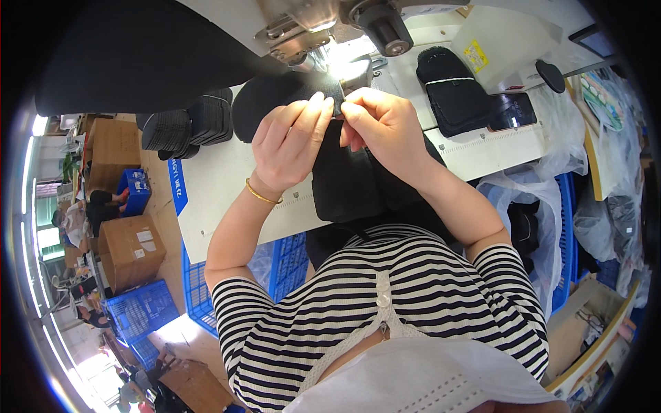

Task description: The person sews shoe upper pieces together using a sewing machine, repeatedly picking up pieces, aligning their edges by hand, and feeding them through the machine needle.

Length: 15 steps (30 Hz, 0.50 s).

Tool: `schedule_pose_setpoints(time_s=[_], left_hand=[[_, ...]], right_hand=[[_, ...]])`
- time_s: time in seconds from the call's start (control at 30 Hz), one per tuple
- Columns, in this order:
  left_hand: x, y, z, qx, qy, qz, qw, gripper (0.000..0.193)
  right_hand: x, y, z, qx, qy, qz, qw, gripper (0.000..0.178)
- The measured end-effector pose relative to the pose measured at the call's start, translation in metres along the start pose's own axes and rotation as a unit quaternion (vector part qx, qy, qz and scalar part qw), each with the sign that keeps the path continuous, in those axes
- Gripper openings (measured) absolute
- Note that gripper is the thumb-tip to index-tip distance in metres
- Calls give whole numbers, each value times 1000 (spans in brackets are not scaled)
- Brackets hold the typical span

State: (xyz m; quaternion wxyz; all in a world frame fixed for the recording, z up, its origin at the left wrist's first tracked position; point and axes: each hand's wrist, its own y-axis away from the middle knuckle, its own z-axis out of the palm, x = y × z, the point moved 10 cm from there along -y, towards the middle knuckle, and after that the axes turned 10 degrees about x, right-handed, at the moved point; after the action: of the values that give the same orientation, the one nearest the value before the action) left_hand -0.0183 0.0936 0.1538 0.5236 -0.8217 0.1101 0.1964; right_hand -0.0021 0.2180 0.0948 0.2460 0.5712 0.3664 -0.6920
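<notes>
Under the lit head of a sewing machine [296,48], a black padded fabric piece [258,103] with a rounded end lies on the white worktable [255,213]. My left hand [286,141], below a gold bangle, has its fingertips pinched together at the piece's right end. Close beside it, my right hand [385,127] pinches the same end between thumb and forefinger. The fingertips almost meet, and the exact grip is partly hidden by the fingers and glare. Below my hands, black material [358,182] hangs over the table's front edge.
Stacks of black pieces [210,117] stand at the table's left. To the right lie a tied black bundle [451,93] and a phone [513,112]. Blue crates [289,265] sit under the table; a plastic-lined crate [564,241] stands right. Cardboard boxes [131,251] are on the floor left.
</notes>
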Motion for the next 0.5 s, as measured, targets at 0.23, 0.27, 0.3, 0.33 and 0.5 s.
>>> schedule_pose_setpoints(time_s=[0.23,0.27,0.3,0.33,0.5], left_hand=[[-14,-2,10,9,4,3,1000,32],[-16,-2,11,9,4,3,1000,32],[-20,-1,12,8,8,1,1000,32],[-22,-1,13,7,13,-2,1000,31],[-32,-1,19,10,5,-4,1000,31]], right_hand=[[1,-14,2,4,-33,8,999,23],[1,-14,1,9,-40,11,999,23],[1,-14,2,9,-41,11,999,23],[2,-13,3,6,-42,19,999,22],[7,-8,6,-9,-35,34,999,21]])
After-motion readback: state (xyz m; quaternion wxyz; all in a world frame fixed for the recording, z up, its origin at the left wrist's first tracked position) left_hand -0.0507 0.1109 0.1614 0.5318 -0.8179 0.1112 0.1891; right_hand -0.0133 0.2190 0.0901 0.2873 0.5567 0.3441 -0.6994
